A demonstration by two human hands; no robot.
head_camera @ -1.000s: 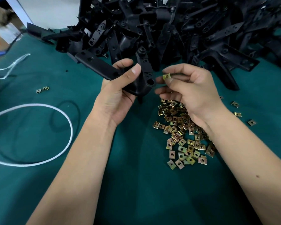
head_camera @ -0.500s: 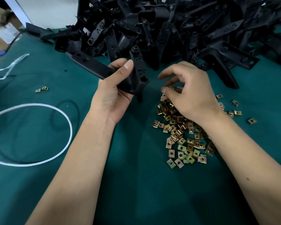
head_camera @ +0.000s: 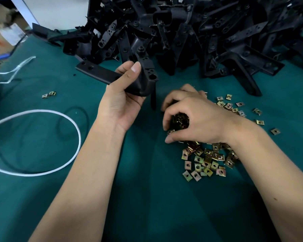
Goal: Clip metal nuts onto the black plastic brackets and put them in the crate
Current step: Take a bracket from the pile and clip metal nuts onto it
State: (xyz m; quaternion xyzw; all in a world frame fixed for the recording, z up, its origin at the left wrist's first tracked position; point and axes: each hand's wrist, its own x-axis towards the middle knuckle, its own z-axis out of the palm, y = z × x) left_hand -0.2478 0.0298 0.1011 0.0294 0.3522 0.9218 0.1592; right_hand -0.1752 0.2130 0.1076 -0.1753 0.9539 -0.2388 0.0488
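Dozens of brass nuts (head_camera: 205,161) lie heaped on the green surface (head_camera: 147,198), right hand (head_camera: 196,117) curled down into them, picking. Left hand (head_camera: 120,102) grips one black bracket (head_camera: 143,74) raised, left of the heap. Next, I'd say: single out one nut and clip it on.

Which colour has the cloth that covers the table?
The table cloth is dark teal green, seen clearly in the head view.
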